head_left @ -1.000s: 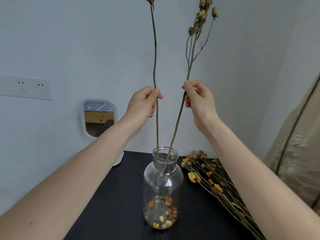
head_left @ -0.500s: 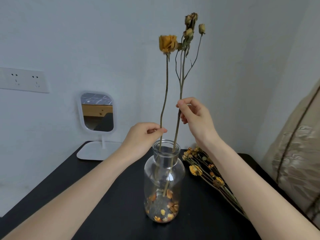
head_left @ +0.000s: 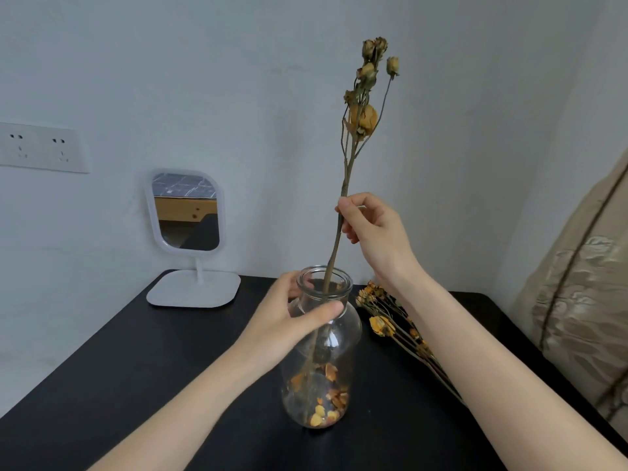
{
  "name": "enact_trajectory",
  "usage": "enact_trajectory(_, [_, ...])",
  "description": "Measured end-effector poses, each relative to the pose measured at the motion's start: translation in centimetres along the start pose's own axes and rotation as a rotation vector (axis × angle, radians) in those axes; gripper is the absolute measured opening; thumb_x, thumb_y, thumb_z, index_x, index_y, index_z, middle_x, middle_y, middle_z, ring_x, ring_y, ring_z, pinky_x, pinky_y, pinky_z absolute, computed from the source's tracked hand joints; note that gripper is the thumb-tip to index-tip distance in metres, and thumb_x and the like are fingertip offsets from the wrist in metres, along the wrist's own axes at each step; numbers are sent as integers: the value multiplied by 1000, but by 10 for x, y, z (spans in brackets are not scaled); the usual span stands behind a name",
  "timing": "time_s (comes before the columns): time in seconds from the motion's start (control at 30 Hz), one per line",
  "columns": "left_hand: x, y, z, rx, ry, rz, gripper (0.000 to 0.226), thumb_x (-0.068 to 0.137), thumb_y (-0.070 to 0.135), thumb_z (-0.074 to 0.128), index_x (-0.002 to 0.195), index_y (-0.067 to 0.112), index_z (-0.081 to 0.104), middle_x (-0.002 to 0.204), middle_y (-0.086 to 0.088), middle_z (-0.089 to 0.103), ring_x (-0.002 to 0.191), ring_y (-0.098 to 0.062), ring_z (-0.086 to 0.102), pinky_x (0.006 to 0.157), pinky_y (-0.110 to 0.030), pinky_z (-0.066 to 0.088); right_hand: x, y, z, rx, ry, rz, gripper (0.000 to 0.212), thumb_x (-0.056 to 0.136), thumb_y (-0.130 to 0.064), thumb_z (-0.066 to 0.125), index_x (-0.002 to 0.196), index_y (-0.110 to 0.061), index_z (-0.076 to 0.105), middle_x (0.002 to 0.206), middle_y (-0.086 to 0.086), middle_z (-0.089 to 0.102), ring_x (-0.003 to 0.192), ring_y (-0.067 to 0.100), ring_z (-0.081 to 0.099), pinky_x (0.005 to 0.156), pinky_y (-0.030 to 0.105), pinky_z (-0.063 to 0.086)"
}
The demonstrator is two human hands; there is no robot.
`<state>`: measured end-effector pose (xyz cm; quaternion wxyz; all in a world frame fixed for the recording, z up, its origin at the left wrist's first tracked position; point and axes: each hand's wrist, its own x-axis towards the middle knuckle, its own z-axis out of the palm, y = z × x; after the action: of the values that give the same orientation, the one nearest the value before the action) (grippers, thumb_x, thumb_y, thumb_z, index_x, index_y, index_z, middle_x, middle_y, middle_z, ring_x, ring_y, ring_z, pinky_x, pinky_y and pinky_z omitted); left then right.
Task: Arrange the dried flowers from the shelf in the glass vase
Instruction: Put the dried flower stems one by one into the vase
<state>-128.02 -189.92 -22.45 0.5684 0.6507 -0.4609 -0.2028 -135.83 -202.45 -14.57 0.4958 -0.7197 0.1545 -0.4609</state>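
We are pinching the dried flower stems (head_left: 334,253) between the thumb and forefinger tips (head_left: 343,208) of our right hand (head_left: 373,239), its other fingers curling loosely behind; we cannot tell whether the pinch is taking one stem or both. Our left hand (head_left: 289,321) is gripping the glass vase (head_left: 326,362) at its neck, thumb (head_left: 323,309) lying across the front of the shoulder and fingers wrapping behind the rim. From the pinch the stems are running almost straight down through the mouth, their lower ends sitting among the loose petals (head_left: 323,402) at the bottom, while the flower heads (head_left: 365,119) are standing high above our fingers, leaning a little to the right. So the long axis is nearly upright, and the vase is standing about mid-table (head_left: 136,368), steadied from its left side. The bundle of dried flowers (head_left: 397,329) is lying flat just right of the vase, heads toward the back edge and stalks trailing toward the right edge under our right forearm. We are judging the right hand the nearer one for that bundle, reaching down and slightly rightward from where it is pinching. A mirror (head_left: 185,212) is standing at the back left corner.
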Motion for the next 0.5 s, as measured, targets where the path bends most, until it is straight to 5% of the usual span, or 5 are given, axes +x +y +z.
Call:
enact_trajectory(0.27, [2, -9, 10, 11, 59, 78, 44, 64, 44, 78, 98, 48, 50, 105, 26, 60, 97, 17, 52, 77, -12, 41, -20, 8, 1, -300, -162, -43, 14, 86, -27, 64, 81, -15, 69, 57, -2, 47, 51, 5, 40, 56, 17, 37])
enact_trajectory(0.5, [4, -13, 13, 16, 80, 75, 43, 67, 41, 77, 99, 46, 50, 105, 24, 60, 100, 8, 55, 79, -12, 42, -15, 4, 6, -562, -188, -55, 17, 85, -32, 64, 95, -20, 72, 54, -12, 41, 48, 5, 37, 44, 6, 33])
